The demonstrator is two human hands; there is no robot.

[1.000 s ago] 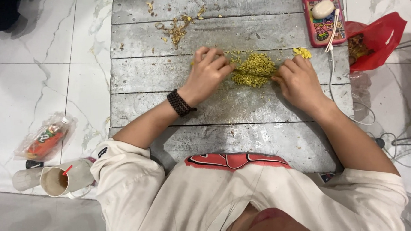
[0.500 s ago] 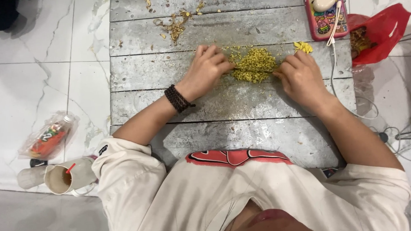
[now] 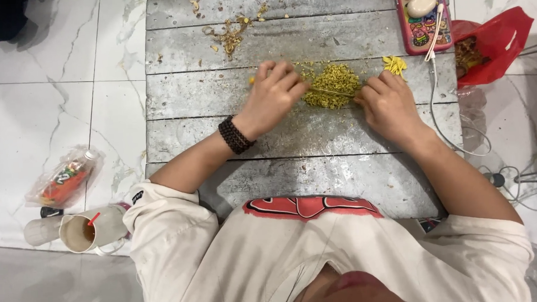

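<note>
Seated person seen from above, both hands at a heap of small yellow-green flower buds (image 3: 333,85) on a grey plank tabletop (image 3: 217,93). The heap lay near the middle of the third plank from the far edge, between the two hands. The left hand (image 3: 272,96), a dark bead bracelet (image 3: 236,135) on its wrist, rested at the heap's left edge with fingers curled down, fingertips touching the buds. The right hand (image 3: 387,103) sat at the heap's right edge, fingers bent inward; a thin stem (image 3: 332,92) ran across the heap toward it and seemed pinched in its fingertips, though the grip itself was too small to make out surely. A small cluster of yellow petals (image 3: 394,65) lay just beyond the right hand. Dry brownish scraps (image 3: 232,33) were scattered on the far planks. A phone in a pink case (image 3: 423,23) lay at the far right corner, a white cable (image 3: 435,101) trailing off it. A red plastic bag (image 3: 496,41) sat on the marble floor (image 3: 49,106) to the right; a paper cup (image 3: 82,230) and a wrapped snack packet (image 3: 61,181) lay to the left.
</note>
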